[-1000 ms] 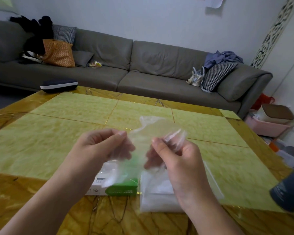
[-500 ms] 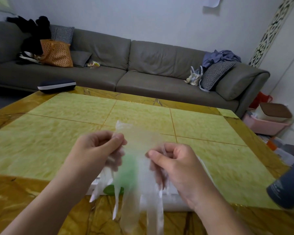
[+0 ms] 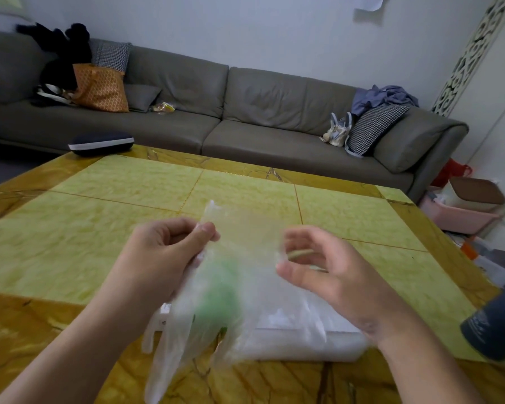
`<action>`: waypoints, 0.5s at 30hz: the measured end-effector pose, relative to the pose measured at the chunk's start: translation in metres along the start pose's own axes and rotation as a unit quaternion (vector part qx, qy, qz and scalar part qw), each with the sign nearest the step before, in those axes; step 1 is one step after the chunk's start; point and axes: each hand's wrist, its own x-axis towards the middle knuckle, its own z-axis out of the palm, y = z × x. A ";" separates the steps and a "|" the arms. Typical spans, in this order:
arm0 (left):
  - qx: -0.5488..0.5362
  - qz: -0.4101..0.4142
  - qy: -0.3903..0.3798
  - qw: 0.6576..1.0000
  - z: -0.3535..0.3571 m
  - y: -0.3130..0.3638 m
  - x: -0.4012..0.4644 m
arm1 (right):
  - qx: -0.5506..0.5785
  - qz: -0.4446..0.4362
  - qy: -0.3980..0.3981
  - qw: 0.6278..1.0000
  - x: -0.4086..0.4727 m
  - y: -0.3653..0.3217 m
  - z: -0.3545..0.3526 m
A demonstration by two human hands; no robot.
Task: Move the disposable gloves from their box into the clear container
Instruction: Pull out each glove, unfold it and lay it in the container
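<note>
A thin clear disposable glove [image 3: 233, 258] hangs over the yellow table [image 3: 129, 217], its fingers dangling toward me. My left hand [image 3: 166, 255] pinches its top left corner between thumb and forefinger. My right hand [image 3: 321, 272] is at the glove's right edge, blurred, with curled fingers and the thumb a little apart; I cannot tell if it holds the film. Behind the glove lies the white and green glove box [image 3: 161, 314], mostly hidden. Right of the box sits the clear container [image 3: 318, 345], with white gloves inside.
A dark grey bottle [image 3: 496, 322] lies at the table's right edge. A dark case [image 3: 101, 142] rests at the far left corner. Beyond the table stands a grey sofa [image 3: 274, 112]; a pink bin [image 3: 461, 217] is on the floor at the right.
The crumpled glove has been pulled open and now hangs spread out. My hands have moved apart, the right one going right with its fingers loosened.
</note>
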 end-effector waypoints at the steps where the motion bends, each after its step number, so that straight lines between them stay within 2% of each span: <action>1: 0.012 0.003 -0.027 1.000 0.003 0.001 -0.002 | -0.004 -0.018 -0.006 1.000 0.000 -0.002 0.004; 4: 0.045 0.012 -0.108 0.993 0.013 0.004 -0.007 | -0.035 -0.050 -0.010 0.998 0.001 -0.006 0.020; 8: 0.072 -0.017 -0.145 0.987 0.006 0.004 -0.003 | 0.041 -0.038 0.054 0.997 0.005 -0.003 0.016; 11: 0.043 -0.033 -0.081 0.995 -0.007 0.002 0.004 | 0.102 0.008 0.096 0.990 0.005 0.005 -0.003; 15: 0.008 -0.001 0.080 0.997 -0.009 -0.006 0.011 | 0.095 0.064 0.175 0.978 0.006 0.022 -0.015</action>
